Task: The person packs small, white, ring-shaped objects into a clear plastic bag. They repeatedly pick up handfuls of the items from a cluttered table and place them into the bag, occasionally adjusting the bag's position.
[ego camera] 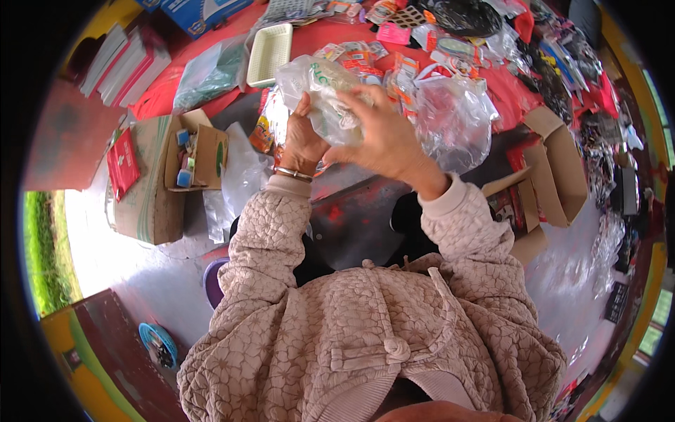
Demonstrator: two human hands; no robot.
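A translucent plastic bag (322, 79) with green print is held up in front of me over the cluttered red surface. My left hand (305, 134) grips its lower left side, thumb up along the plastic; a metal bangle circles that wrist. My right hand (382, 134) curves around the bag's right side with fingers spread, slightly blurred. Its fingertips overlap a bunched whitish part (346, 117) of the bag, but whether they pinch it is unclear. The bag's contents cannot be made out. Just right of my right hand lies a large clear plastic bag (453, 121).
Behind the hands stands a cream plastic basket (256, 79) among orange-and-white packets (405, 71) on a red cloth (211, 53). Cardboard boxes flank me, a closed one (150, 184) left and an open one (559, 174) right. A purple tub (213, 282) sits on the floor.
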